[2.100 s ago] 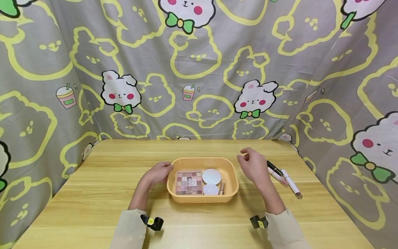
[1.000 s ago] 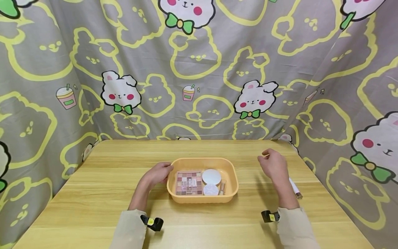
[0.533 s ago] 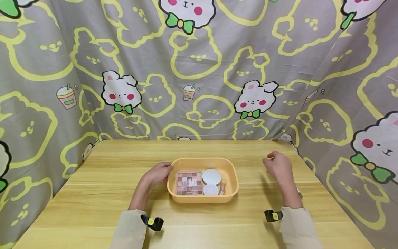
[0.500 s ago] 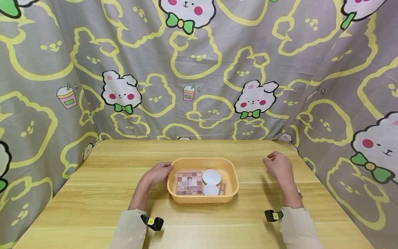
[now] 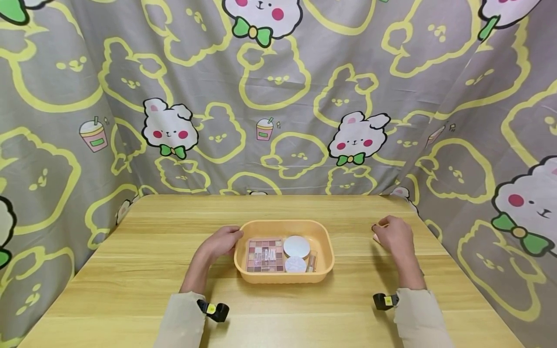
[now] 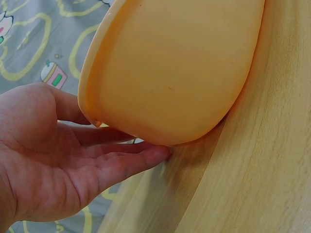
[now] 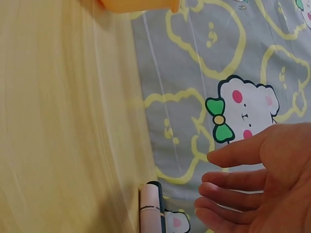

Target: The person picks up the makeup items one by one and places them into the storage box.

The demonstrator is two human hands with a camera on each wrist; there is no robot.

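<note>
At the centre of the table, my left hand (image 5: 221, 241) holds the left end of a yellow plastic basket (image 5: 285, 278). Its thumb is at the rim, while the fingers lie against the outer wall (image 6: 170, 92). Inside the basket are an eyeshadow palette (image 5: 264, 256), a larger round compact (image 5: 296, 247), a smaller round compact (image 5: 295, 264) and a slim clear tube (image 5: 311, 261). My right hand (image 5: 395, 236) hovers at the table's right side, fingers loosely bent and holding nothing. Close to it lie a pale pink tube (image 7: 149, 206) and a dark tube (image 7: 162, 216), mostly hidden by the hand in the head view.
The wood-grain table (image 5: 278, 314) reaches back to a grey patterned curtain (image 5: 278, 96), which also hangs along both sides. Each wrist carries a small black camera, the left one (image 5: 216, 311) and the right one (image 5: 385, 301).
My right hand has moved right, away from the basket's side to the tubes, then slightly lower. It now covers most of them. The left hand and basket have stayed put.
</note>
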